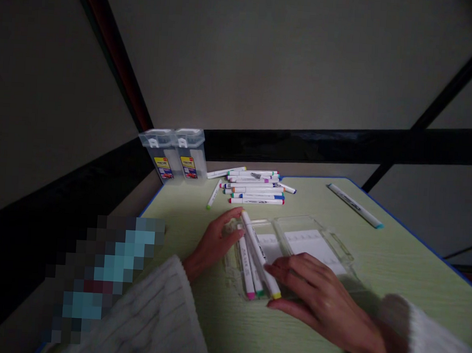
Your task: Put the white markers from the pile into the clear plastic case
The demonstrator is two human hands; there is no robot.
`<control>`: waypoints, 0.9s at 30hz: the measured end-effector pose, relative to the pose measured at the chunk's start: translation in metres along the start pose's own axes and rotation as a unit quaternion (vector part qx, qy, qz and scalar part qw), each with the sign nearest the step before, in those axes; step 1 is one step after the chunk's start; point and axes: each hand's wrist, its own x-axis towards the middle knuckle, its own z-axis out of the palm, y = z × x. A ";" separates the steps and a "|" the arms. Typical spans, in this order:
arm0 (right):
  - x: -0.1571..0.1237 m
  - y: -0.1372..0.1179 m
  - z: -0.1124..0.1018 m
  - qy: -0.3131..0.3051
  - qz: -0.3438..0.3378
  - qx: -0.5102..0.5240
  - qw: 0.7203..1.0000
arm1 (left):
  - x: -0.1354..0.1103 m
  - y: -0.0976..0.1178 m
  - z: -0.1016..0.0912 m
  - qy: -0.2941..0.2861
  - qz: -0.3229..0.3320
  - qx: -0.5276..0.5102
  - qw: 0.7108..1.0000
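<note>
A clear plastic marker case (316,240) lies open on the pale green table (394,271). Three white markers (255,260) with pink, green and yellow caps lie in its left half. My left hand (214,242) curls round the far left end of the case and touches the top of the markers. My right hand (316,298) rests on the near part of the case, thumb and fingers pinching the yellow-capped marker near its cap. Both arms wear white knitted sleeves.
A pile of several white markers (255,187) lies at the back of the table, one stray marker (214,195) to its left. Two closed clear cases (175,156) stand upright at the back left corner. A single marker (354,205) lies at the right.
</note>
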 end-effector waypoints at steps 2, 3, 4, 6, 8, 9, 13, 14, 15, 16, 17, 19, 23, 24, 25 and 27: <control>-0.001 0.000 0.001 -0.003 0.001 0.001 1.000 | -0.001 0.003 0.000 -0.012 0.001 0.036 0.999; -0.002 0.000 0.001 -0.006 0.001 0.003 1.000 | -0.002 0.004 0.001 -0.016 0.001 0.053 0.998; -0.002 0.000 0.002 -0.010 0.002 0.004 1.000 | -0.002 0.005 0.001 -0.019 0.002 0.067 0.998; -0.002 0.001 0.004 -0.017 0.007 0.005 1.000 | -0.002 0.006 0.001 -0.024 0.007 0.085 0.996; -0.002 0.001 0.006 -0.030 0.017 0.007 0.999 | -0.002 0.005 0.001 -0.030 0.017 0.090 0.995; -0.002 0.002 0.006 -0.038 0.021 0.009 0.999 | -0.001 0.005 0.001 -0.034 0.023 0.091 0.995; -0.002 0.001 0.008 -0.064 0.042 0.027 0.997 | 0.000 0.003 0.001 -0.054 0.033 0.101 0.993; -0.003 0.001 0.008 -0.067 0.050 0.035 0.996 | 0.001 0.002 0.002 -0.057 0.034 0.104 0.992; -0.003 0.001 0.008 -0.069 0.058 0.044 0.995 | 0.001 0.002 0.002 -0.060 0.035 0.106 0.992; -0.003 0.001 0.008 -0.069 0.065 0.054 0.994 | 0.001 0.002 0.002 -0.061 0.037 0.109 0.991; -0.003 0.000 0.009 -0.069 0.072 0.064 0.993 | 0.001 0.001 0.003 -0.061 0.038 0.111 0.991; -0.002 0.000 0.009 -0.069 0.082 0.081 0.991 | 0.002 0.000 0.003 -0.058 0.039 0.112 0.991; 0.000 -0.002 0.007 -0.077 0.104 0.106 0.986 | 0.003 -0.001 0.006 -0.044 0.052 0.112 0.991; 0.001 -0.002 0.006 -0.081 0.108 0.111 0.985 | 0.003 -0.002 0.007 -0.039 0.057 0.114 0.991; 0.001 -0.002 0.005 -0.087 0.112 0.114 0.983 | 0.004 -0.002 0.008 -0.033 0.061 0.117 0.991; 0.002 -0.003 0.004 -0.094 0.114 0.116 0.982 | 0.005 -0.001 0.010 -0.023 0.063 0.127 0.990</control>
